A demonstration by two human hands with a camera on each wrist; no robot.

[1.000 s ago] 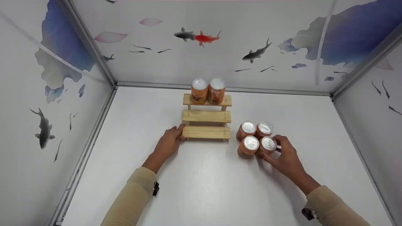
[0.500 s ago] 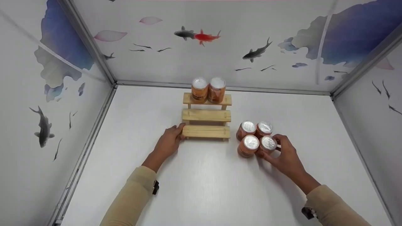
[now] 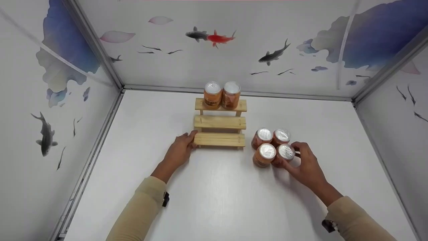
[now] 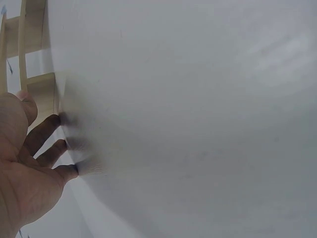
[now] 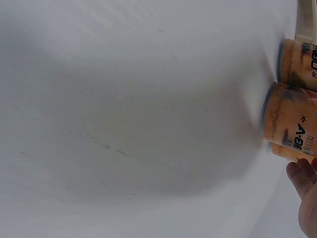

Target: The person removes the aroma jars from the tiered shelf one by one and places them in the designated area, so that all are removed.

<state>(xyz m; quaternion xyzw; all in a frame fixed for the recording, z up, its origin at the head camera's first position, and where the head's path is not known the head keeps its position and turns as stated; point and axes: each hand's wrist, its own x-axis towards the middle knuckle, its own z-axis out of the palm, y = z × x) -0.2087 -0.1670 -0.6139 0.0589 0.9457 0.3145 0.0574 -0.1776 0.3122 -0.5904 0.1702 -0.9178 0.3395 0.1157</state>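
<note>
In the head view my left hand (image 3: 179, 150) holds the left end of the lowest step of a small three-step wooden rack (image 3: 219, 139). In the left wrist view my thumb lies at the step's end and the other fingertips reach down by the table. My right hand (image 3: 307, 165) grips an orange can (image 3: 286, 152) with a silver lid, thumb on its near side and fingers behind. It stands upright in a tight cluster with a front-left can (image 3: 264, 155), a back-left can (image 3: 262, 139) and a back-right can (image 3: 281, 136).
Two more orange cans, a left one (image 3: 212, 95) and a right one (image 3: 231, 95), stand side by side on the rack's top step. The white table (image 3: 217, 201) is bounded by printed panels (image 3: 200, 63) in metal frames at the back and sides.
My right hand has shifted very slightly at the front-right can, its thumb now lying further over the can's near side. The left hand, rack and other cans stay in place.
</note>
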